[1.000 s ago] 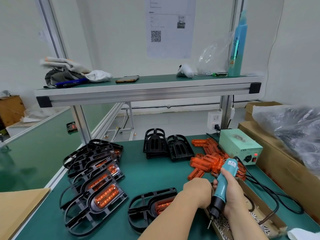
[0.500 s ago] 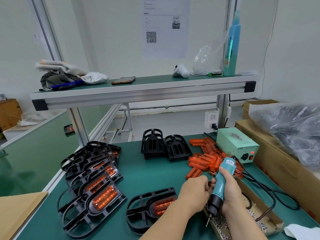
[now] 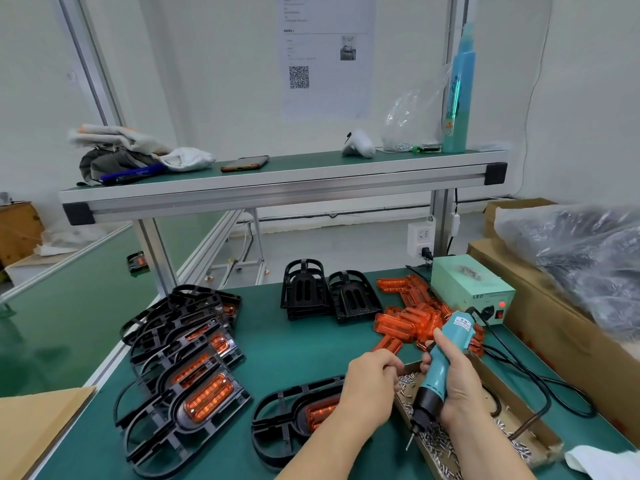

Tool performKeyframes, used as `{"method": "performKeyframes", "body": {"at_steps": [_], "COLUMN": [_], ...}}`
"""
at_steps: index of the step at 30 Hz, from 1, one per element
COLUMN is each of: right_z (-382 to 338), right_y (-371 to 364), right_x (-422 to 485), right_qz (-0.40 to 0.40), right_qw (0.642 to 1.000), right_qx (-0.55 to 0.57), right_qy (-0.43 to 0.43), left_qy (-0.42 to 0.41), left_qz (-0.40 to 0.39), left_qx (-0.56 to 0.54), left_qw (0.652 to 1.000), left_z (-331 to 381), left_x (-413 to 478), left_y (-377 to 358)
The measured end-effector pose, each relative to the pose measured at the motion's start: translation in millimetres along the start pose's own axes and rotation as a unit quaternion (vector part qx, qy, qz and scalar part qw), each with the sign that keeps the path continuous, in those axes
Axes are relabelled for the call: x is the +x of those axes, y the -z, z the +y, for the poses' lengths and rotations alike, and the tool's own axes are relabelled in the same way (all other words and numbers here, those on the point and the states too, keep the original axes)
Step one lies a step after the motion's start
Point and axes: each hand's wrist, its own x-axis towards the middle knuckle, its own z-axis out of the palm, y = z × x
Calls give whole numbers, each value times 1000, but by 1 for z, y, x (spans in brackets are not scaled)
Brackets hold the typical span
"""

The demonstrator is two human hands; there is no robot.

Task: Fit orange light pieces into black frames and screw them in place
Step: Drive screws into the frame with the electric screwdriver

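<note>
Teal screwdriver (image 3: 446, 355) — orange light pieces (image 3: 412, 317), black frames (image 3: 325, 296).

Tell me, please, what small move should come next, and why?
Probably the left hand should lift one of the loose screws from the cardboard tray to the black frame: that hand's fingers curl over them, the right hand grips the electric screwdriver, and the orange light piece sits in that frame.
</note>
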Motion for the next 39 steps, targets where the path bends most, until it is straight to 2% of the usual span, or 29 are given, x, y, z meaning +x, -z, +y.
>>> {"method": "performKeyframes", "body": {"at_steps": [5, 13, 18, 27, 32, 39], "right_z": [-1, -8, -10, -4, 0, 3], "right_y": [-6, -19, -24, -24, -27, -28], "right_x": [-4, -7, -7, 0, 5, 11], "right_qz": [-18, -27, -17, 24, 71, 110], "right_qw": [999, 998, 997, 992, 982, 978], "right_qx": [0, 61, 79, 125, 175, 177], "right_qy": [27, 9, 16, 21, 29, 27], "left_qy": [-7, 39, 62, 119, 150, 163], "left_qz": [-17, -29, -25, -17, -5, 58], "left_qx": [-21, -175, -232, -296, -396, -392], "left_qw": [1000, 983, 970, 947, 906, 904], "left_z": [-3, -6, -2, -13, -13, -17], "left_x": [-7, -20, -23, -33, -34, -35], "left_y": [16, 25, 23, 26, 25, 24]}}
